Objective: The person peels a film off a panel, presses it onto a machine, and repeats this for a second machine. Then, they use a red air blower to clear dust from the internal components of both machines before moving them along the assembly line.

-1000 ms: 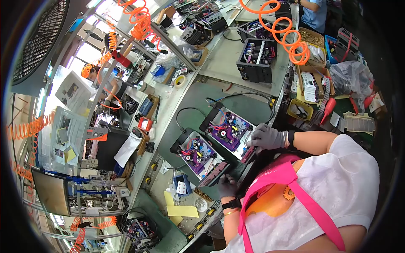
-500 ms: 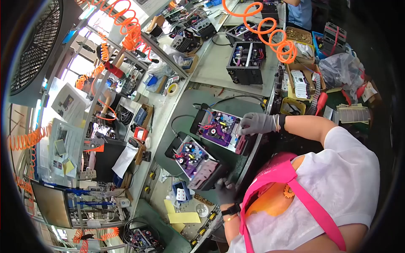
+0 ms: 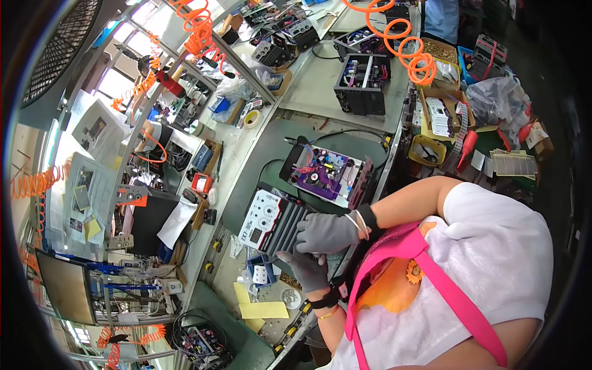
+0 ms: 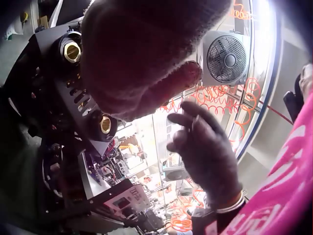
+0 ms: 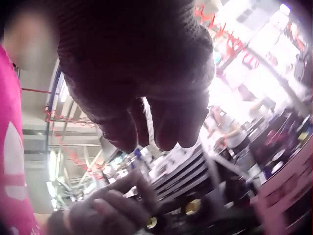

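hands: two, each in one grey glove; right hand (image 3: 325,233) beside the ridged case of first unit (image 3: 271,222), fingers loosely bent and slightly apart; contact with the case not certain; left hand (image 3: 305,271) at the near lower corner of the same unit, thumb stretched away from bent fingers; cannot tell whether clamped on the unit, fingertips being partly hidden.

units on green mat (image 3: 290,129): two, side by side; first unit, on the person's left, with one light control panel (image 3: 262,219) and dark cooling ridges facing up; second unit (image 3: 330,179), on the person's right, with one purple circuit board and loose red wires exposed; brass sockets (image 4: 72,52): two in the left wrist view, just beside the left hand.

on the bench to the left: one blue tray (image 3: 261,271) holding white parts, one round white dish (image 3: 290,298), several yellow sheets (image 3: 265,310); farther left, one open unit (image 3: 205,346) with coiled black cable.

to the right, along the bench: one upright open unit (image 3: 364,86) with dark casing; across the bench, one roll of yellow tape (image 3: 251,118).
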Demonstrator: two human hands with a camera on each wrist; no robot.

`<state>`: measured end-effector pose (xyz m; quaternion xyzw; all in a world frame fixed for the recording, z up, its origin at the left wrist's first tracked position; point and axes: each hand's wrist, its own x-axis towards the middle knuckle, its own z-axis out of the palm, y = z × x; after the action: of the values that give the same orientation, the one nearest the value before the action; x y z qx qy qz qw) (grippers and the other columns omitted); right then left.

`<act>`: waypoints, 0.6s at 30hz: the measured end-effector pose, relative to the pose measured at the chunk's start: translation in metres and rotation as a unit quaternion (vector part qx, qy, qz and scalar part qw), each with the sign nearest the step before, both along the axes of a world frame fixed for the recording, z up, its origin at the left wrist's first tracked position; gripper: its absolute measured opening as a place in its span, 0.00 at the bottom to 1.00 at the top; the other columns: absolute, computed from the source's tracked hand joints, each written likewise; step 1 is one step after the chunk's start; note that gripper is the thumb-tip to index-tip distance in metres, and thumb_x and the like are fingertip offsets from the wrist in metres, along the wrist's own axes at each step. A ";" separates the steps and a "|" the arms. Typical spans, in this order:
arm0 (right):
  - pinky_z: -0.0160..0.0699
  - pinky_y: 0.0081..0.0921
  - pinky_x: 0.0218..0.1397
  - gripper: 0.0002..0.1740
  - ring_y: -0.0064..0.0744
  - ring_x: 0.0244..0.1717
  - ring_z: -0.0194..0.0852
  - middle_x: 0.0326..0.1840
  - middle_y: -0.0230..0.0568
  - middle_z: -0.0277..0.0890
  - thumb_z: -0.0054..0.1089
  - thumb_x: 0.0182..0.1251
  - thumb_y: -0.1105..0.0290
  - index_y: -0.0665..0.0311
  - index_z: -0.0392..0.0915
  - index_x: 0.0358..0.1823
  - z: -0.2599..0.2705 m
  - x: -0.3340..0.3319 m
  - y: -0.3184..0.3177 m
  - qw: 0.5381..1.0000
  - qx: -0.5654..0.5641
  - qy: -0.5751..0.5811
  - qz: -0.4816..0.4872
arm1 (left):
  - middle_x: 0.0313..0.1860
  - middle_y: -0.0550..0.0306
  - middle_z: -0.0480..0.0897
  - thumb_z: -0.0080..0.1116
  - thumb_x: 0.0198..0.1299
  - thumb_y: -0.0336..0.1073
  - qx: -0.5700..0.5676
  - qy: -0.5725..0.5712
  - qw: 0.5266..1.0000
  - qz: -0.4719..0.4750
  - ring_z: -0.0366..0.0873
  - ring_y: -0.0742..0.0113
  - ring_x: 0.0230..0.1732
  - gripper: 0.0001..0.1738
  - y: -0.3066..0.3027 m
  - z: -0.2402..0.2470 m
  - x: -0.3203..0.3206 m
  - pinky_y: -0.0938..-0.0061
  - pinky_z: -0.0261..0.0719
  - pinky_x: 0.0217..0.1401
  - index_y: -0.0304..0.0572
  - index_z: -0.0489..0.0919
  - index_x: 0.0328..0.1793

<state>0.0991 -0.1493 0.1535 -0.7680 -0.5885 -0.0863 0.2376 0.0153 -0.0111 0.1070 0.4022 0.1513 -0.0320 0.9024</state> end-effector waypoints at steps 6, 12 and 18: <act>0.76 0.41 0.35 0.10 0.47 0.33 0.80 0.27 0.41 0.78 0.58 0.52 0.67 0.57 0.78 0.36 -0.006 0.029 0.027 0.992 -0.089 0.061 0.072 | 0.21 0.65 0.65 0.32 0.58 0.76 0.032 0.014 0.999 0.011 0.62 0.74 0.20 0.39 0.001 0.010 0.010 0.82 0.59 0.20 0.47 0.73 0.36; 0.75 0.39 0.38 0.15 0.47 0.38 0.79 0.33 0.45 0.78 0.59 0.49 0.72 0.59 0.77 0.41 0.013 0.035 0.036 0.979 -0.061 0.175 0.081 | 0.30 0.63 0.69 0.37 0.59 0.73 0.056 0.024 0.997 0.057 0.62 0.76 0.21 0.38 -0.003 0.028 0.012 0.83 0.58 0.16 0.45 0.70 0.49; 0.75 0.33 0.48 0.12 0.43 0.42 0.78 0.37 0.47 0.78 0.61 0.49 0.75 0.63 0.81 0.38 0.030 0.074 0.034 0.955 0.118 0.272 0.018 | 0.38 0.60 0.73 0.40 0.57 0.73 -0.020 -0.011 0.999 0.023 0.61 0.76 0.21 0.44 0.005 0.018 0.024 0.85 0.58 0.16 0.38 0.66 0.60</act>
<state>0.1734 -0.1153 0.1834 -0.7180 -0.5009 0.0611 0.4794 0.0391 -0.0061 0.1251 0.3810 0.1498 -0.0097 0.9123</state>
